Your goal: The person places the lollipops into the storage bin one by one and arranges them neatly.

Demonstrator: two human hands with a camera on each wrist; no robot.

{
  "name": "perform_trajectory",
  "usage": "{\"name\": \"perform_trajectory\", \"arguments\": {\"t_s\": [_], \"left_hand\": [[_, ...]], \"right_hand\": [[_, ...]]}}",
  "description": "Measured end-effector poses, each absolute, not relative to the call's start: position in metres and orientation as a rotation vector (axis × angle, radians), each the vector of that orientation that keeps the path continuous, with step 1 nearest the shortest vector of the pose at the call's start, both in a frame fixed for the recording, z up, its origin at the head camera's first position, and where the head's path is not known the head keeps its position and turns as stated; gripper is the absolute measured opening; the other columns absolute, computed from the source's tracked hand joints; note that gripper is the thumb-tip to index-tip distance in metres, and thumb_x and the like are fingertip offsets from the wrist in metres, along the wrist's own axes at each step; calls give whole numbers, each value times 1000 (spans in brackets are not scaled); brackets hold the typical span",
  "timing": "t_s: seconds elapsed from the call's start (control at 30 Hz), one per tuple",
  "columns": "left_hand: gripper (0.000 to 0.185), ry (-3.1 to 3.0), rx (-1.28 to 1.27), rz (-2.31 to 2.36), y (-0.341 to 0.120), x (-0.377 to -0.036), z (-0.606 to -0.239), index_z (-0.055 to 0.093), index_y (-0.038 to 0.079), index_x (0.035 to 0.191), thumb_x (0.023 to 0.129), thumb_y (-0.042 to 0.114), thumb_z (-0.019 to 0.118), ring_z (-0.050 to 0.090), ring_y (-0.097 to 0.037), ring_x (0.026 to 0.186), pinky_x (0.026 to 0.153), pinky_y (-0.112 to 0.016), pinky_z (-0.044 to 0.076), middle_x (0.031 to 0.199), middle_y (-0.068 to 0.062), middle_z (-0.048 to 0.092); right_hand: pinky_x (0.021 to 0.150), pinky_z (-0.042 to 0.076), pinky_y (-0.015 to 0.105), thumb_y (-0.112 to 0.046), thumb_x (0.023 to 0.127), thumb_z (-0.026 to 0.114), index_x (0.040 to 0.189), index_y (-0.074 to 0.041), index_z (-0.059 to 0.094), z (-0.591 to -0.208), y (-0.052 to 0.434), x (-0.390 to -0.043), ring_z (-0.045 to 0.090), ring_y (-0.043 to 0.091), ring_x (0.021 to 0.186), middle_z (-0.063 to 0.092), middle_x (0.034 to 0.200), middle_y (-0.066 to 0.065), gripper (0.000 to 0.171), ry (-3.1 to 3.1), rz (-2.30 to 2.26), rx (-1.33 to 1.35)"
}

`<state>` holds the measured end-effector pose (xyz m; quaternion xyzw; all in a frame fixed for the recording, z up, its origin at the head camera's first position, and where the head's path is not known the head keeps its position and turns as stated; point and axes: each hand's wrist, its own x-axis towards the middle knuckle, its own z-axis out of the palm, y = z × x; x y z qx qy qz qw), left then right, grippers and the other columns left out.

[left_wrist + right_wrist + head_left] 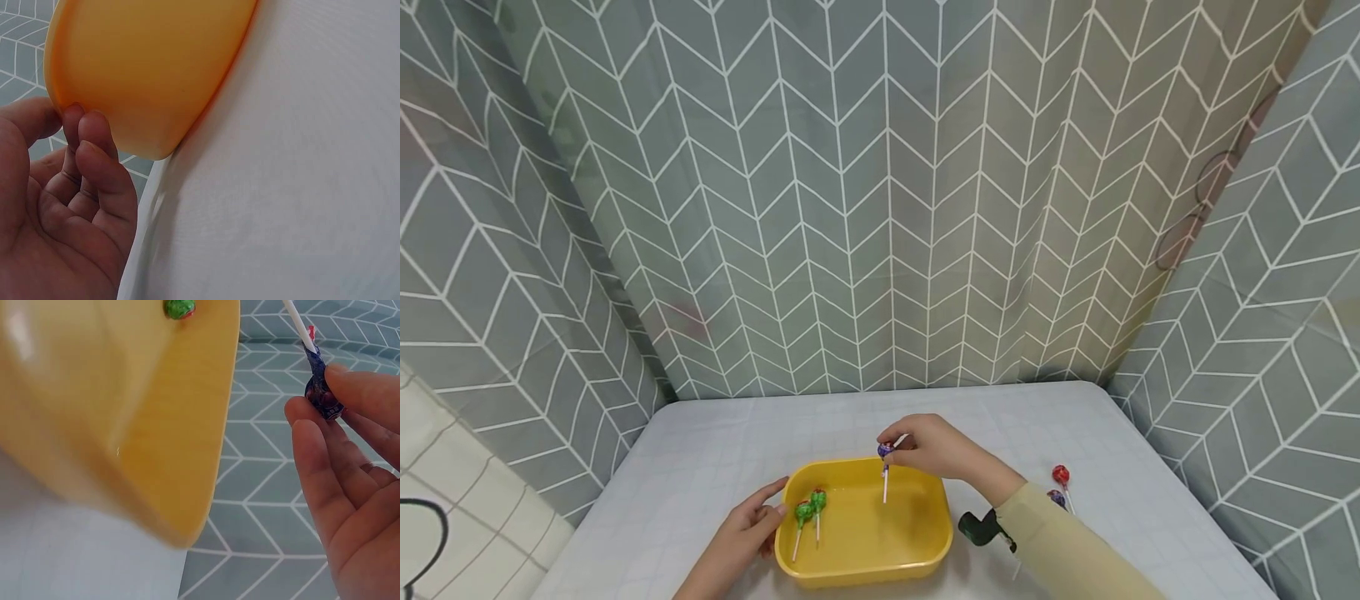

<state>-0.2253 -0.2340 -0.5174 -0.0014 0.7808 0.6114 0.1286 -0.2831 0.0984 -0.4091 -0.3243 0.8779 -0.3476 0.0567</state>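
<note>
A yellow plastic tray [865, 537] sits near the front edge of a white table [737, 450]. Two green lollipops [810, 505] lie in its left half, sticks pointing toward me. My right hand [892, 450] hovers over the tray's far rim and pinches a purple-wrapped lollipop [886, 451] by its head, the white stick hanging down. The right wrist view shows that lollipop [322, 400] between thumb and fingers of the right hand [322, 394], beside the tray [125, 394]. My left hand [775, 502] rests its fingertips against the tray's left wall [144, 62]; the left hand [65, 115] holds nothing.
A red lollipop [1061, 475] and a darker purple one [1057, 497] lie on the table right of the tray, partly behind my right sleeve [1060, 542]. Grey chevron-patterned curtains [880, 208] close in the table at the back and sides.
</note>
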Motion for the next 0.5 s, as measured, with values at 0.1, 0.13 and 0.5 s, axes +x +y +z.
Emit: {"name": "perform_trajectory", "arguments": {"t_s": [0.1,0.13,0.5], "left_hand": [[73,2270,-7,1778,-234,-225,-517,38,7,151,94,46,64,55,-22,67,60,-32,50,80,-9,60],[73,2272,-5,1777,-234,-226,-518,38,7,151,94,46,64,55,-22,67,60,-31,50,80,-9,60],[72,2309,16,1752,-234,-224,-516,39,7,150,95,45,63,55,-23,66,59,-30,50,79,-10,59]], "right_hand": [[77,52,20,-18,92,73,116,-11,72,-408,91,-283,65,5,86,68,100,-10,25,2666,-1040,-1002],[77,52,20,-19,92,73,116,-11,72,-408,89,-284,64,4,87,68,100,-11,25,2668,-1034,-1010],[74,51,19,-21,91,74,110,-12,75,-413,63,-285,62,2,82,67,94,-15,22,2644,-1018,-1054]]}}
